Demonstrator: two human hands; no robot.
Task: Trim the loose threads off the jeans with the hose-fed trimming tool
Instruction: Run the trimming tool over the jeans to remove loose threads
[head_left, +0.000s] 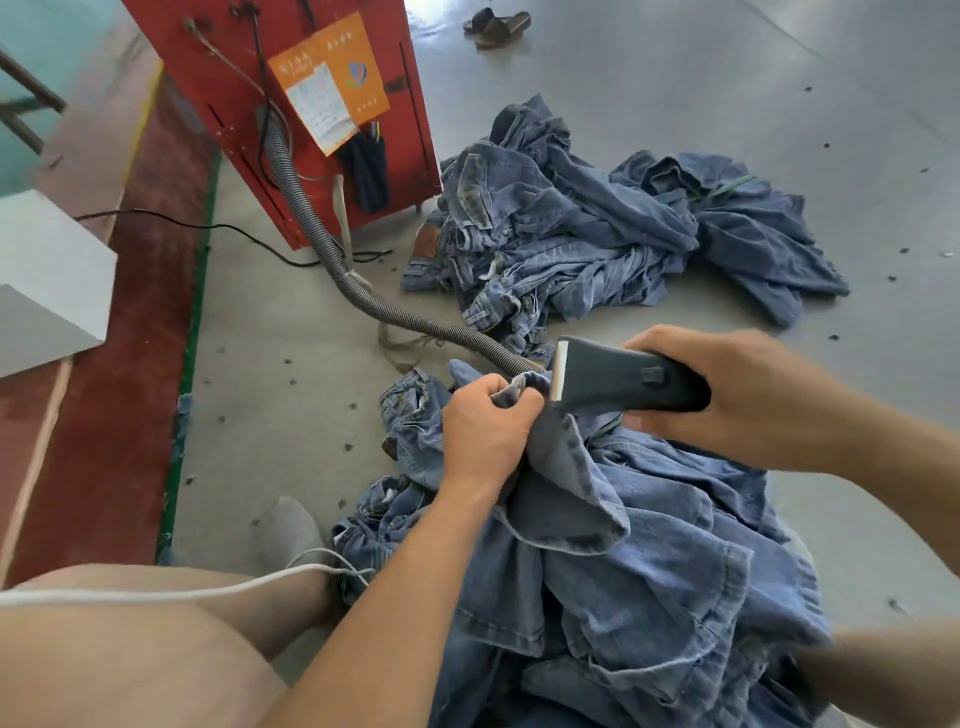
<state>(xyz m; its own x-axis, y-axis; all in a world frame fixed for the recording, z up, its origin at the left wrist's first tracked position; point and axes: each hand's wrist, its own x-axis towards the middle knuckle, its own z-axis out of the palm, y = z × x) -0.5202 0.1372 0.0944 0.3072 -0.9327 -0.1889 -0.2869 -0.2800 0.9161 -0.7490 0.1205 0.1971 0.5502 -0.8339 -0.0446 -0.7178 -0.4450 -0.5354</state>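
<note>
A pair of blue jeans (639, 561) lies bunched across my lap, turned partly inside out. My left hand (480, 428) grips a fold of the denim near its edge and holds it up. My right hand (727, 395) grips the dark grey trimming tool (623, 382), with its blade end pointing left, just to the right of the gripped fold. A grey ribbed hose (332, 260) runs from the tool across the floor to the red machine (291, 104).
A heap of more jeans (597, 228) lies on the grey floor ahead, and another bundle (410, 415) sits by my left hand. A black cable (208, 226) crosses the floor. A white block (52, 280) stands at left. Sandals (498, 26) lie far back. My bent leg (156, 639) and socked foot (291, 530) are at lower left.
</note>
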